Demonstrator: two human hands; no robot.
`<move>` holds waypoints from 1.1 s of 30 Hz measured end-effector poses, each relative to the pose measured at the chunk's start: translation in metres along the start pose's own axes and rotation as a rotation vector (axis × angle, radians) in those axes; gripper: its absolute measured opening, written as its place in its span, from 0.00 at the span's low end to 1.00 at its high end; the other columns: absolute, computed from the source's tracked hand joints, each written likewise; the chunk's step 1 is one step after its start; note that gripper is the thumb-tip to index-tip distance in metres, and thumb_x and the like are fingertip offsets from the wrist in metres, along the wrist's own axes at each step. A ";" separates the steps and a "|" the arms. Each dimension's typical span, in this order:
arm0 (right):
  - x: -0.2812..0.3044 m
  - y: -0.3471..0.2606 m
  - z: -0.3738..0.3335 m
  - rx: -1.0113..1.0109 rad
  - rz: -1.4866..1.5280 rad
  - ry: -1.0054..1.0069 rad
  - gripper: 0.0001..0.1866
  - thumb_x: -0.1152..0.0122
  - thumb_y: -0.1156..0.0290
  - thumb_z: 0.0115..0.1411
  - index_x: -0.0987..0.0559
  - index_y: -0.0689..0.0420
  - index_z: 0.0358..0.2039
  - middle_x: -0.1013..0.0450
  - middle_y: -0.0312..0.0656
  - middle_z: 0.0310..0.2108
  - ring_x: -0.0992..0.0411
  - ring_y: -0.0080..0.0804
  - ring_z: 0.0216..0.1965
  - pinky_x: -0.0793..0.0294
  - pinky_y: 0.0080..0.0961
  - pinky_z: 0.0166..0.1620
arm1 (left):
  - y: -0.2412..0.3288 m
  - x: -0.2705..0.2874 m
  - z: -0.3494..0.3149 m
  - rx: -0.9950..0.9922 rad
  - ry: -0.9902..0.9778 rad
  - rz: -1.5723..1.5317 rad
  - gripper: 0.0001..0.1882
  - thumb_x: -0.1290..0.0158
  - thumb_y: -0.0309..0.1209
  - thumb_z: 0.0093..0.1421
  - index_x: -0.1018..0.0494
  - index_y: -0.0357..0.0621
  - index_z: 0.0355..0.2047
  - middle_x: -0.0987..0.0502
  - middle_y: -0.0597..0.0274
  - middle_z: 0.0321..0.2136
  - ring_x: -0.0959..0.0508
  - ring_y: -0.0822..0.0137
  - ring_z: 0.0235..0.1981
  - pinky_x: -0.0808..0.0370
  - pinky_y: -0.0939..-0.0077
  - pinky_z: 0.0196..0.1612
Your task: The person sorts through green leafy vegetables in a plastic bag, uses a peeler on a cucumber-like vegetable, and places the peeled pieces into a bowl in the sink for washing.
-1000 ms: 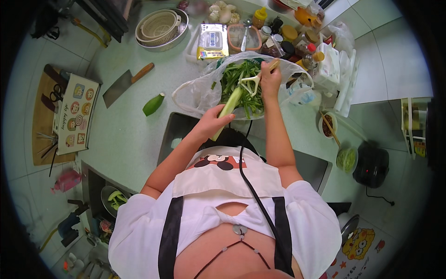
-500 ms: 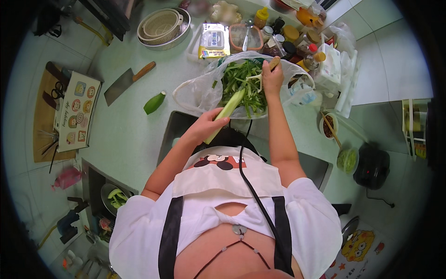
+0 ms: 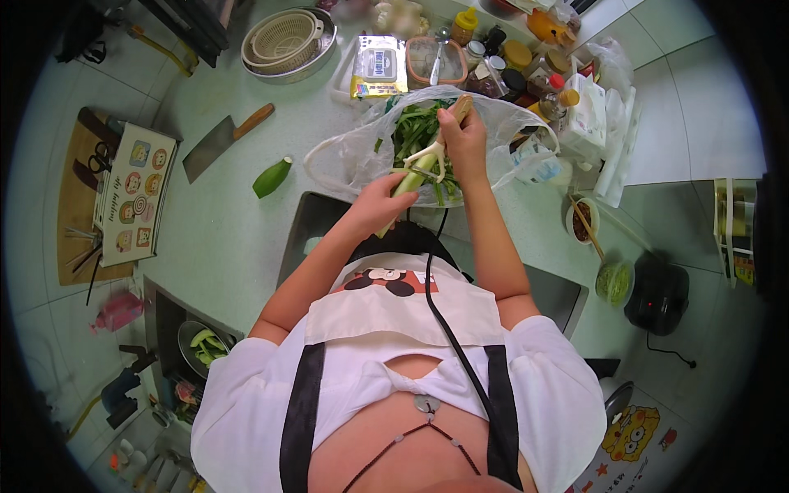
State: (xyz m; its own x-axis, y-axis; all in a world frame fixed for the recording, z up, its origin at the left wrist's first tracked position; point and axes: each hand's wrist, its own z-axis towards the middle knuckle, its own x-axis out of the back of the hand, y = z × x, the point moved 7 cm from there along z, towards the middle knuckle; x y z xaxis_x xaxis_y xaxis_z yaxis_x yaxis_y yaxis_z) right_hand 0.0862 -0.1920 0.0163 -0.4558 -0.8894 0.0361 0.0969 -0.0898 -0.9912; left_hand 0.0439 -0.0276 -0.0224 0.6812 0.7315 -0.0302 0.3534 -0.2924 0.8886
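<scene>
My left hand point(image 3: 380, 200) grips the lower part of a long, pale green, gourd-like vegetable point(image 3: 408, 181), its skin largely off. In my right hand point(image 3: 463, 141) is a Y-shaped peeler point(image 3: 433, 159) with a wooden handle and cream head. The peeler's blade lies across the upper part of the vegetable. Both are over an opened clear plastic bag point(image 3: 339, 154) holding a heap of green peelings point(image 3: 413, 127). To the left, a short dark green piece of vegetable point(image 3: 272, 177) rests on the counter.
A cleaver point(image 3: 222, 144) lies on the counter point(image 3: 197, 222) at left. Strainers point(image 3: 283, 41) sit at the back. Jars and bottles point(image 3: 516, 57) crowd the back right. The sink point(image 3: 306, 220) is below my hands. A bowl of cut green pieces point(image 3: 205, 343) stands lower left.
My right hand has moved left and slightly down, bringing the peeler onto the vegetable. My left hand has shifted slightly right and up with the vegetable.
</scene>
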 end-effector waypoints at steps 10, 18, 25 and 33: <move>0.061 0.041 0.036 0.052 -0.413 0.292 0.16 0.44 0.61 0.48 0.32 0.62 0.26 0.32 0.41 0.21 0.33 0.31 0.22 0.34 0.27 0.28 | -0.001 -0.003 -0.001 0.015 -0.057 -0.019 0.23 0.50 0.36 0.53 0.37 0.38 0.47 0.33 0.67 0.20 0.33 0.77 0.17 0.34 0.83 0.17; 0.055 0.022 0.030 0.085 -0.265 0.286 0.14 0.46 0.62 0.50 0.32 0.60 0.27 0.33 0.40 0.20 0.33 0.30 0.23 0.35 0.25 0.29 | -0.013 0.008 -0.005 0.030 -0.044 -0.078 0.23 0.51 0.32 0.53 0.40 0.37 0.48 0.32 0.64 0.26 0.30 0.76 0.21 0.32 0.82 0.21; 0.049 -0.014 0.017 0.187 -0.449 0.269 0.14 0.44 0.63 0.50 0.31 0.60 0.28 0.33 0.38 0.20 0.34 0.28 0.21 0.35 0.24 0.28 | -0.010 0.017 -0.006 -0.032 0.070 -0.178 0.21 0.52 0.31 0.54 0.40 0.37 0.47 0.31 0.64 0.26 0.31 0.76 0.20 0.33 0.84 0.20; 0.068 -0.015 0.006 0.055 -0.059 0.306 0.13 0.45 0.63 0.52 0.32 0.59 0.27 0.34 0.33 0.20 0.36 0.21 0.21 0.36 0.20 0.26 | -0.004 0.016 -0.006 -0.068 0.040 -0.154 0.19 0.55 0.34 0.57 0.39 0.39 0.47 0.31 0.66 0.25 0.33 0.78 0.16 0.35 0.85 0.16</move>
State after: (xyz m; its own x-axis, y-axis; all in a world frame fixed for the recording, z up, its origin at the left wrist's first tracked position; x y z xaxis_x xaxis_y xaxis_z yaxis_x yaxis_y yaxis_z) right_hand 0.0593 -0.2536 0.0340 -0.7061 -0.7067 0.0454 0.1059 -0.1688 -0.9799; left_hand 0.0496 -0.0104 -0.0237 0.5956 0.7888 -0.1518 0.4068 -0.1332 0.9038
